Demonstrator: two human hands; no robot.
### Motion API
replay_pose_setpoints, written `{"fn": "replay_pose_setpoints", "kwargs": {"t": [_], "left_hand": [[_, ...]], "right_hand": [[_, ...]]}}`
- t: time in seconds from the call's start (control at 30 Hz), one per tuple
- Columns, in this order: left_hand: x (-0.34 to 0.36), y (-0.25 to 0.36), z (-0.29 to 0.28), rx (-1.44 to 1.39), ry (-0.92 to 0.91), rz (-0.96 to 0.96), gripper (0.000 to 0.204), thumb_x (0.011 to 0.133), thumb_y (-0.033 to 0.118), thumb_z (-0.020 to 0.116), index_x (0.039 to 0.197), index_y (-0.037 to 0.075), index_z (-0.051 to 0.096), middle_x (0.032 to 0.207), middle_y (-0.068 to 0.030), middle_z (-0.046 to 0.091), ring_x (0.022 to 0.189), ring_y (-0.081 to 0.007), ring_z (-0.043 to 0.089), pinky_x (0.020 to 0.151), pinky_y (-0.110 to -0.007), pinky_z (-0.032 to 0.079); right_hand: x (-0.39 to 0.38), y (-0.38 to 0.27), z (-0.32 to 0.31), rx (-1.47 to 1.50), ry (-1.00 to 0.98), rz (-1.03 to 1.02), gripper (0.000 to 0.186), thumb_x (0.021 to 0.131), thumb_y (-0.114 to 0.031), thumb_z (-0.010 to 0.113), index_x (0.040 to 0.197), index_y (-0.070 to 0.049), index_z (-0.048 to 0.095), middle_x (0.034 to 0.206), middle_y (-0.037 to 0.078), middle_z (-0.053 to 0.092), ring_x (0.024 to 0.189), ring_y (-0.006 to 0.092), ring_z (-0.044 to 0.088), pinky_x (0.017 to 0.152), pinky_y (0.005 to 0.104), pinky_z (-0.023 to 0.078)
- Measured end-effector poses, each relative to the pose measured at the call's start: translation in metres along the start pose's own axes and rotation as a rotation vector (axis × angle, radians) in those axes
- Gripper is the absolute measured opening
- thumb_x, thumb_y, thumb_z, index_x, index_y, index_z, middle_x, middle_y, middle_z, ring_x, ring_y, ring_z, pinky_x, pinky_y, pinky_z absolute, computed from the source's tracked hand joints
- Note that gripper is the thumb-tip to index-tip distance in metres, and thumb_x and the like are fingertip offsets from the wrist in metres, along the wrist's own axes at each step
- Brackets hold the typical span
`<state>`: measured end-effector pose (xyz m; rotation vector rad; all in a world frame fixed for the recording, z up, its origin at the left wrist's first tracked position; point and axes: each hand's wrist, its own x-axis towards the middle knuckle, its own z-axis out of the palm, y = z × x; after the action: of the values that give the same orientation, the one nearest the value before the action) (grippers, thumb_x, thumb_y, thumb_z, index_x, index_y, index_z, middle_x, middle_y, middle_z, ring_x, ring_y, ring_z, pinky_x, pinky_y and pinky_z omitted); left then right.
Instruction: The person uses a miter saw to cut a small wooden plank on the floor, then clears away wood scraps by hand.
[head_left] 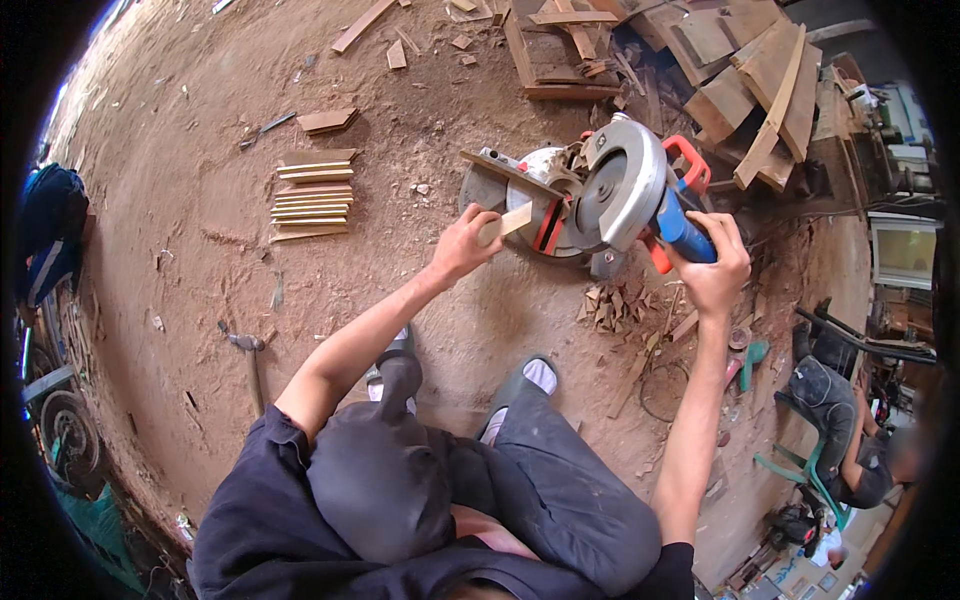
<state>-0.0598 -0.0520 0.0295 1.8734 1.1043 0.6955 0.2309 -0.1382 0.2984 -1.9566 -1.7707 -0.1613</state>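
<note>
On the ground ahead of me stands a miter saw [622, 185] with a grey blade guard, a blue and red handle and a metal base. My right hand [718, 262] is wrapped round its blue handle. Between the fingers of my left hand [464, 245] is a short pale wood piece [515, 218], held beside the saw's fence at the left of the base. The guard hides most of the blade. I cannot tell whether the wood touches the fence.
Cut wood strips [312, 205] lie in a row at the left, with a hammer [250, 355] nearer me. Small triangular offcuts [614, 308] are heaped beside the saw. Boards [745, 85] are piled at the far right. One person [840, 420] sits at right; another [52, 235] is at the left edge.
</note>
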Motion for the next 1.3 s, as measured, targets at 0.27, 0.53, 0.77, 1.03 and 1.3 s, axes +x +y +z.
{"fn": "replay_pose_setpoints", "kwargs": {"t": [0.27,0.53,0.77,1.03,1.3], "left_hand": [[-0.005,0.014,0.066,-0.075,-0.001,-0.034,0.037,0.096,0.019,0.066,0.127,0.001,0.057,0.122,-0.0222,0.056,0.109,-0.0414,0.064,0.092,-0.048,0.056],[-0.055,0.031,0.113,-0.173,-0.850,0.373,0.042,0.088,0.023,0.073,0.122,0.004,0.061,0.123,-0.0193,0.059,0.116,-0.0386,0.060,0.098,-0.048,0.053],[-0.104,0.012,0.055,-0.337,-0.900,0.129,0.055,0.082,0.018,0.079,0.131,0.004,0.060,0.132,-0.0151,0.061,0.120,-0.0324,0.062,0.107,-0.042,0.049],[-0.135,0.013,0.005,-0.387,-0.973,-0.061,0.068,0.080,0.019,0.085,0.140,0.004,0.058,0.128,-0.0163,0.066,0.122,-0.0313,0.063,0.106,-0.039,0.050],[-0.192,-0.021,-0.069,-0.003,-0.544,0.045,0.041,0.091,0.009,0.070,0.130,0.002,0.062,0.116,-0.0163,0.066,0.107,-0.0312,0.066,0.094,-0.039,0.053]], "right_hand": [[-0.012,0.008,0.015,0.020,0.119,-0.085,0.043,0.064,-0.016,0.092,0.103,-0.006,0.077,0.102,0.010,0.073,0.091,0.0295,0.073,0.080,0.0397,0.058],[-0.022,0.009,0.012,-0.062,0.112,-0.121,0.051,0.071,-0.026,0.091,0.112,-0.003,0.073,0.112,0.012,0.071,0.106,0.0325,0.069,0.091,0.0432,0.054],[-0.175,-0.018,0.054,0.043,0.093,-0.020,0.034,0.089,-0.024,0.066,0.115,-0.003,0.066,0.121,0.015,0.064,0.120,0.0297,0.057,0.106,0.0486,0.042],[-0.296,-0.033,0.139,0.312,-1.050,0.172,0.037,0.087,-0.022,0.073,0.121,-0.009,0.065,0.115,0.011,0.071,0.105,0.0311,0.068,0.086,0.0466,0.057],[-0.242,0.052,0.142,0.400,-0.550,0.581,0.040,0.100,-0.040,0.064,0.124,-0.009,0.059,0.104,0.010,0.073,0.094,0.0244,0.071,0.070,0.0436,0.054]]}}
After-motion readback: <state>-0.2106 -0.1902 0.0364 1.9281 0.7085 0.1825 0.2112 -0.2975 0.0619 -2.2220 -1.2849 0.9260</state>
